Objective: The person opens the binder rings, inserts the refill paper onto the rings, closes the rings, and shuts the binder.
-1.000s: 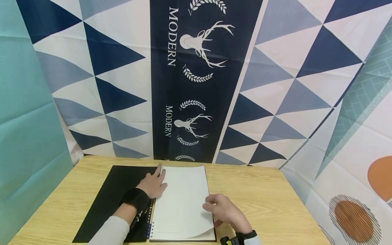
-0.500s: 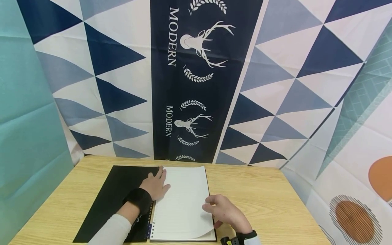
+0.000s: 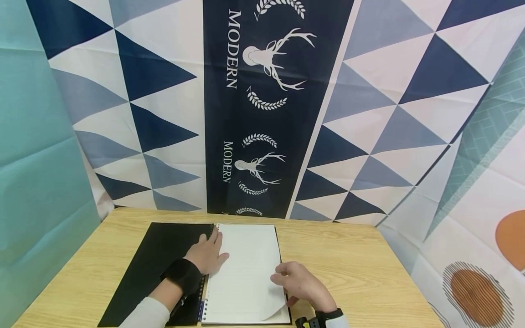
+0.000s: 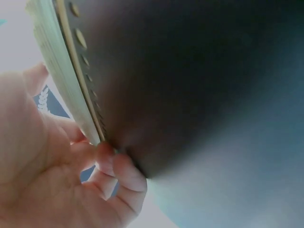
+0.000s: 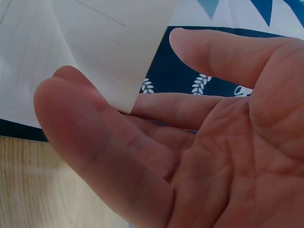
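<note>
A loose-leaf notebook lies open on the table, its black cover point(image 3: 164, 246) at the left and white lined pages point(image 3: 246, 269) at the right. My left hand point(image 3: 206, 256) rests over the holed binding edge, fingers toward its far end, thumb out over the page. In the left wrist view, its fingertips point(image 4: 129, 173) touch the binding edge. My right hand point(image 3: 302, 283) is at the right edge of the pages, whose near corner curls up. The right wrist view shows a page corner point(image 5: 128, 102) lying among the fingers, the thumb apart from it.
The notebook lies on a light wooden table point(image 3: 348, 259). A patterned cloth point(image 3: 254, 114) with triangles and deer heads hangs behind it. A teal cloth point(image 3: 45, 173) hangs at the left, and a white cloth with orange spots point(image 3: 463, 246) at the right.
My left hand has slid slightly toward me along the binding, so the far holes show beyond its fingertips. My right hand and the curled page have hardly moved.
</note>
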A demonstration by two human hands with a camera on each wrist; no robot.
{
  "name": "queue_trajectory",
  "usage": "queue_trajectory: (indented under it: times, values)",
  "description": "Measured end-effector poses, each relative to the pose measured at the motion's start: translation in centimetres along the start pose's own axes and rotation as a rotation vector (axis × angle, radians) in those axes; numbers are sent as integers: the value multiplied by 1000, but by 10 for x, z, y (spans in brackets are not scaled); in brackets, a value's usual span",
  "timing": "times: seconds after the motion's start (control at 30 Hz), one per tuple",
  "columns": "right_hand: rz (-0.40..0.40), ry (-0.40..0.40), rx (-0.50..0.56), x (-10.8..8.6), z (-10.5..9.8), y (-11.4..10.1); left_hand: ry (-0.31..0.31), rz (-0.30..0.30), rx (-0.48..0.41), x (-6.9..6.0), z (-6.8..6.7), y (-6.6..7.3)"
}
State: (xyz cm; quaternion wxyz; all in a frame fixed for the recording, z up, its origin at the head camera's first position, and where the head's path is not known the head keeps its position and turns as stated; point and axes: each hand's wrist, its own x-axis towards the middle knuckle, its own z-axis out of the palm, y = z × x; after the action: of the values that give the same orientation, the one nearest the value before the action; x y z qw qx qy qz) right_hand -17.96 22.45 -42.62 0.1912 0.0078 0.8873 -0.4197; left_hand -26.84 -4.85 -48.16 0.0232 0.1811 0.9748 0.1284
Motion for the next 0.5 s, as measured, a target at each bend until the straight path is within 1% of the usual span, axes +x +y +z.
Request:
queue_trajectory:
  times: [0.17, 0.27, 0.4, 0.5]
  values:
    - [5, -18, -7, 1, 1, 2, 18, 0, 22, -1, 3, -2]
    - [4, -21, -18, 2, 1, 3, 18, 0, 30, 1, 6, -3]
    - [-3, -14, -28, 3, 1, 5, -13, -3, -7, 0, 3, -3]
    - [-12, -8, -41, 3, 2, 5, -38, -5, -51, -5, -3, -2]
